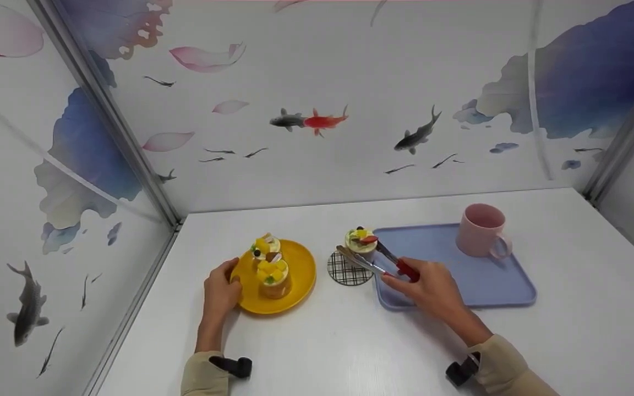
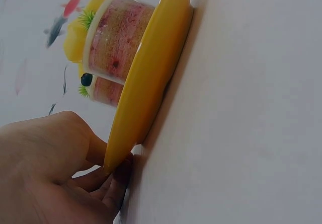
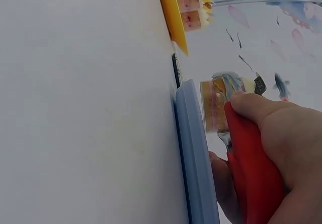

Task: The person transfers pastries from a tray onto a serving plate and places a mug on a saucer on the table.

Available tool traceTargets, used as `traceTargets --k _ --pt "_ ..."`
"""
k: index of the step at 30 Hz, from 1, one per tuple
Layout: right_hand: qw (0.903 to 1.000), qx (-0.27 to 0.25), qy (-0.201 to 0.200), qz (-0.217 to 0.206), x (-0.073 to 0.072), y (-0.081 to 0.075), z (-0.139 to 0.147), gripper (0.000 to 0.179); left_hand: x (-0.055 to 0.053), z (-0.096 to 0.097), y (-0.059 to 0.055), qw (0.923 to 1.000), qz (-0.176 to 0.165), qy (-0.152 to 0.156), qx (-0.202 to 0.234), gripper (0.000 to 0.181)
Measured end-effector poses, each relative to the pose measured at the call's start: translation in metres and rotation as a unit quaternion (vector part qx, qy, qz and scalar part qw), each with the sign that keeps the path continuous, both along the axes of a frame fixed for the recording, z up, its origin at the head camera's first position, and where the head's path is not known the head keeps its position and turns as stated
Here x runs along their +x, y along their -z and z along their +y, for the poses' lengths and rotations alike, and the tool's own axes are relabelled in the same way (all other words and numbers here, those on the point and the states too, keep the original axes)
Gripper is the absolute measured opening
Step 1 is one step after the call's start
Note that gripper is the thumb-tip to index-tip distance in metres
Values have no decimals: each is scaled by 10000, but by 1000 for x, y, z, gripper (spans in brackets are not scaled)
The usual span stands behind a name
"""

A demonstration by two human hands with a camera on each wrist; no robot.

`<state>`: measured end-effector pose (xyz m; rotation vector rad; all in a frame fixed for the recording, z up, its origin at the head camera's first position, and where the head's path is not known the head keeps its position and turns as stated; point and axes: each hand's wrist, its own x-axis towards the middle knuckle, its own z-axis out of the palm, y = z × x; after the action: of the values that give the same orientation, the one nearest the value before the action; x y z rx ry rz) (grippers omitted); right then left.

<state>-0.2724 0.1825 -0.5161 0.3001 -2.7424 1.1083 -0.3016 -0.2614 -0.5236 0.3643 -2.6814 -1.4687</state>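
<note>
My left hand point(image 1: 222, 289) pinches the rim of a yellow plate point(image 1: 303, 269), thumb above and fingers beneath in the left wrist view. Two small cakes in clear cups stand on it: a nearer cake point(image 1: 274, 281) topped with yellow fruit cubes, and a farther cake point(image 1: 264, 246) with a dark berry. In my right hand point(image 1: 432, 286) are metal tongs with red handles point(image 3: 254, 168). Their arms reach left to a third cup cake point(image 1: 356, 236), one on either side of it. That cake overlaps the far part of a round coaster point(image 1: 348, 273) with black crossed lines.
A blue tray point(image 1: 438, 242) lies to the right, partly under my right hand. On its far right corner stands a pink mug point(image 1: 475, 236), handle toward the right. White panels printed with fish and petals enclose the white table point(image 1: 328, 352) at the back and sides.
</note>
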Motion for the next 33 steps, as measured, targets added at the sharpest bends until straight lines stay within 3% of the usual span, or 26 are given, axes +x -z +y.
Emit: traceTargets --k 8,21,33 --pt "9998 122 62 158 0 1 -7 40 0 0 -1 9999 94 -1 -137 59" --pt "9999 56 -72 70 0 1 -20 37 -1 2 0 9999 -24 -65 -130 59" --pt "9995 25 -148 290 0 1 -30 44 -2 1 1 9998 39 -55 -192 58"
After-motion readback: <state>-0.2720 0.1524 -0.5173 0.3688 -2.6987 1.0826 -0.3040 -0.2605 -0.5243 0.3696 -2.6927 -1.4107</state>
